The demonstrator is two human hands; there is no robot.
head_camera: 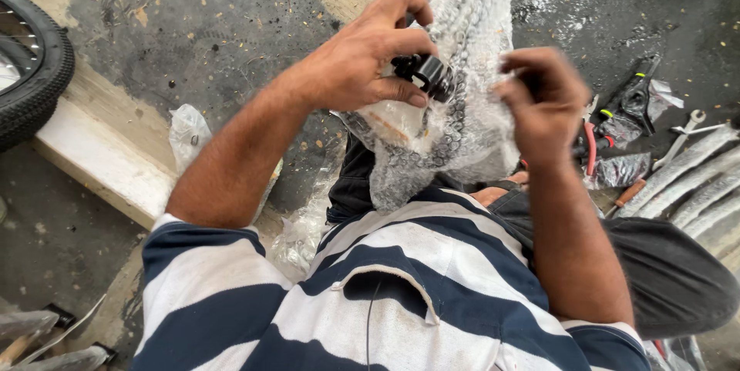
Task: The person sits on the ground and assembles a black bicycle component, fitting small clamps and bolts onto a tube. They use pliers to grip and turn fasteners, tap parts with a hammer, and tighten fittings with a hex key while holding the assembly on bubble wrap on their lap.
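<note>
The left hand (370, 55) pinches a black part (424, 74) against the bubble wrap (462, 109); the right hand (543, 101), fingers curled, grips the wrap's right edge.

light: soft, even daylight | shadows: faint, diffuse | glare: wet sheen on far right floor (617, 1); bubble wrap (455, 109) bright | blur: right hand (543, 101) motion-smeared | edges: wide-angle bending, tyre (35, 63) at left curved
</note>
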